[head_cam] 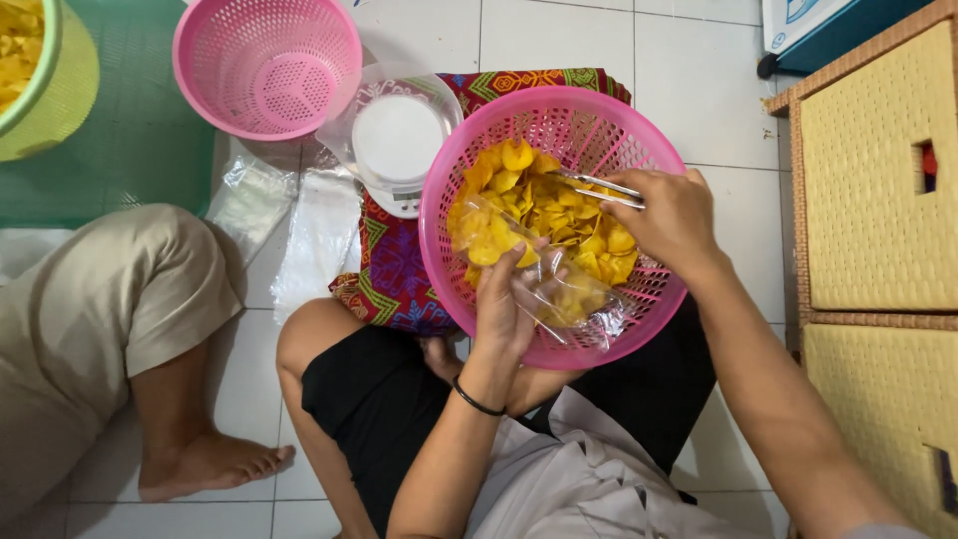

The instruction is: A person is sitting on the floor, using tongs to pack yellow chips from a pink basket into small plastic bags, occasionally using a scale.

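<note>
- The left hand (pixel 507 299) is closed around the mouth of a clear plastic bag (pixel 559 289), thumb and fingers pinching its edge so that it lies open inside the round pink perforated plastic basket (pixel 639 299) on the person's lap.
- The right hand (pixel 671 215) is pressed together on a pair of slim metal tongs (pixel 599 188), whose tips point into the heap of yellow fried chips (pixel 544 205) filling the basket.
- Some chips already sit in the bag, near its lower end by the basket's rim.
- To do this well, I would judge that the bag's mouth should be kept wide and low against the heap, so chips slide in rather than drop and break.
- A light squeeze on the tongs looks wise: the chips seem thin and brittle.
- A small white kitchen scale (pixel 397 145) under a clear cover rests on a red patterned cloth (pixel 394 269) just beyond the basket, on the white tiled floor (pixel 559 35).
- An empty pink basket of the same kind (pixel 267 65) stands farther off; another person's bare foot (pixel 215 461) is at the left.
</note>
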